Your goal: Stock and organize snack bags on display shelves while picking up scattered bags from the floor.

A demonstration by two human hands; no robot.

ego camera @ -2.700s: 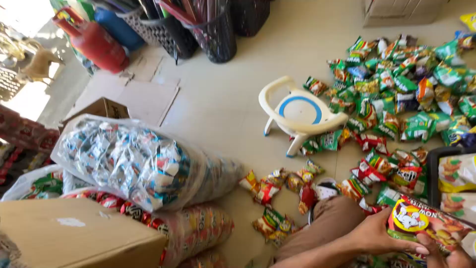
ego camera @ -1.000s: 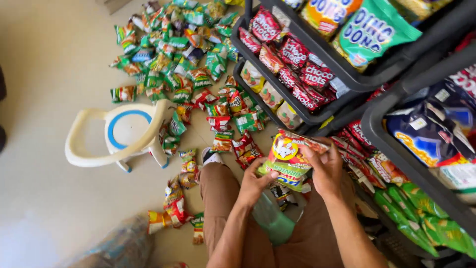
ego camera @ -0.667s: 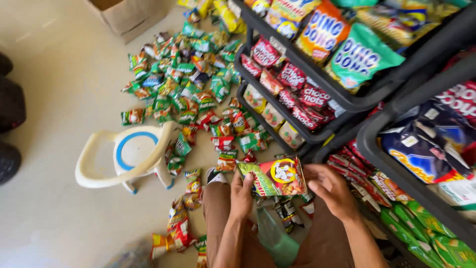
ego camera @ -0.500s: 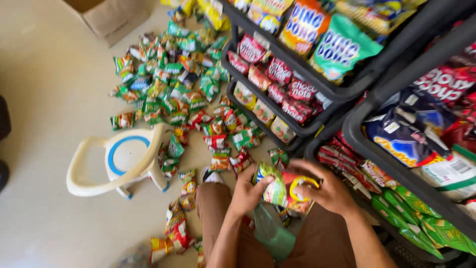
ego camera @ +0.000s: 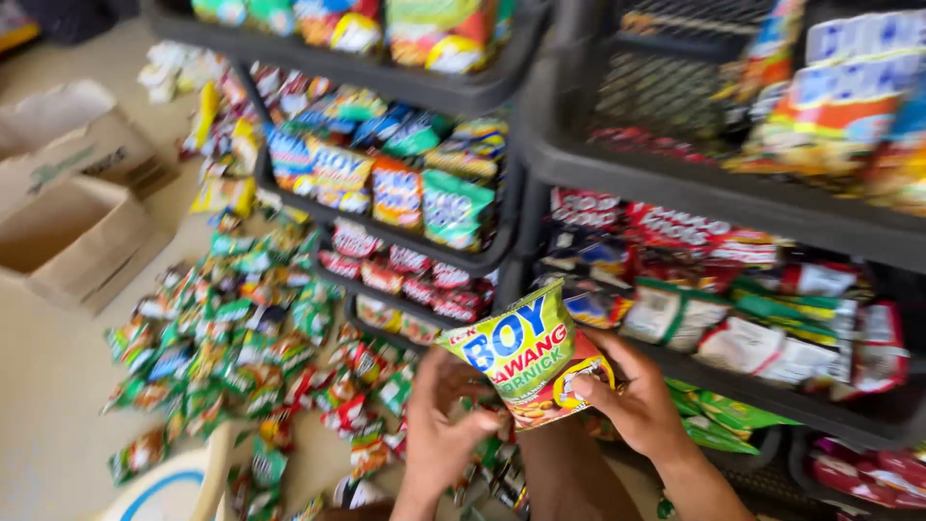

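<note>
Both hands up front share the green and yellow snack packet point(ego camera: 521, 359), the left hand point(ego camera: 442, 425) pinching its lower left corner and the right hand point(ego camera: 632, 405) closed on its right edge, its long axis tilting up toward the dark shelf rack point(ego camera: 540, 154) just beyond.
</note>
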